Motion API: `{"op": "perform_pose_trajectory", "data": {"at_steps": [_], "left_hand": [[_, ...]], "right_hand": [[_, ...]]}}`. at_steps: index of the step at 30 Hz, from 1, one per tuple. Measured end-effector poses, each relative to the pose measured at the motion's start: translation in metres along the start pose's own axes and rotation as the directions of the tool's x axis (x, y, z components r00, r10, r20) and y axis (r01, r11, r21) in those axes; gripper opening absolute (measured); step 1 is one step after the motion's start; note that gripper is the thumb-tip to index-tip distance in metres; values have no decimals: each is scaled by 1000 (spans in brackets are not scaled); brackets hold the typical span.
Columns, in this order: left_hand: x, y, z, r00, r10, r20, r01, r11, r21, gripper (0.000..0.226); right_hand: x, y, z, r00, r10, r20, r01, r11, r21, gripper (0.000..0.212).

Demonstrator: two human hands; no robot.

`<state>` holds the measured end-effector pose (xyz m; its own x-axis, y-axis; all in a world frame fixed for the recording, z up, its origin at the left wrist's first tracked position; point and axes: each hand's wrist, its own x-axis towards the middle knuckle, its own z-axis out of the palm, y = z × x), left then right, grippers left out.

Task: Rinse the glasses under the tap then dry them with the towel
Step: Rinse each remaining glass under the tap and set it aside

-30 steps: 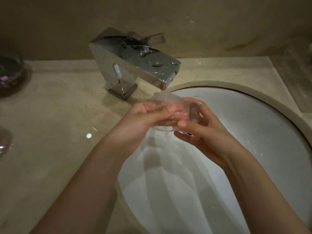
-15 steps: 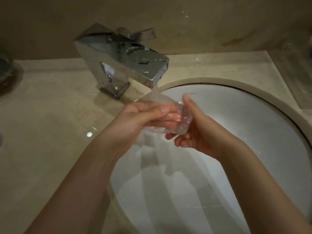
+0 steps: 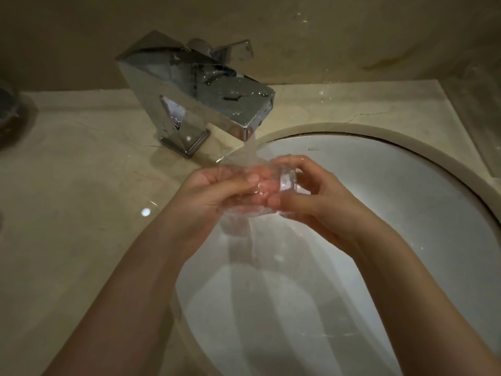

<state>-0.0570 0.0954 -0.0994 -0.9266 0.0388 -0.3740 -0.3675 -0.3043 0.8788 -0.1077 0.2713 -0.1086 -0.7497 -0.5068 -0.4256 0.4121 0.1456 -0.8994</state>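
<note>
Head view: both hands, left and right, grip a clear glass under the running chrome tap; white basin set in beige stone counter; dim wall behind.

One glass is showing, with two hands, left and right, gripping it. One tap and one sink are showing. One dark object, perhaps another glass, is sitting at the bench's left edge.
</note>
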Motion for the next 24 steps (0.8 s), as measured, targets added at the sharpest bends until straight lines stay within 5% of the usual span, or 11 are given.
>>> {"op": "perform_pose_trajectory", "data": {"at_steps": [2, 7, 9, 12, 14, 16, 20, 22, 24], "left_hand": [[-1, 1, 0, 1000, 0, -2, 0, 1000, -1, 15], [0, 1, 1, 1000, 18, 18, -19, 999, 35, 21], [1, -1, 1, 1000, 26, 12, -26, 999, 41, 21], [2, -3, 2, 999, 36, 1, -36, 998, 51, 25], [2, -4, 1, 999, 39, 3, -39, 996, 77, 24], [3, -4, 2, 999, 36, 13, -37, 996, 82, 21], [4, -4, 2, 1000, 18, 24, -20, 998, 67, 13], [5, -3, 1, 1000, 18, 22, -20, 997, 70, 15], [5, -4, 0, 1000, 24, 19, -25, 997, 71, 17]], "right_hand": [[1, 0, -3, 1000, -2, -23, 3, 1000, 8, 59], [0, -4, -5, 980, 176, 94, -184, 979, 84, 52], [0, -3, -5, 987, 139, 75, -146, 984, 99, 36], [0, 4, -12, 997, 80, 13, -81, 994, 73, 57], [-1, 3, -12, 993, 104, 61, -112, 985, 131, 51], [-2, 0, -9, 984, 168, 62, -176, 970, 165, 66], [-1, 2, -6, 998, 60, -15, -58, 994, 96, 42], [1, 5, -7, 998, 16, -57, -17, 1000, -7, 56], [0, 4, -6, 997, 81, -6, -81, 994, 69, 52]]}}
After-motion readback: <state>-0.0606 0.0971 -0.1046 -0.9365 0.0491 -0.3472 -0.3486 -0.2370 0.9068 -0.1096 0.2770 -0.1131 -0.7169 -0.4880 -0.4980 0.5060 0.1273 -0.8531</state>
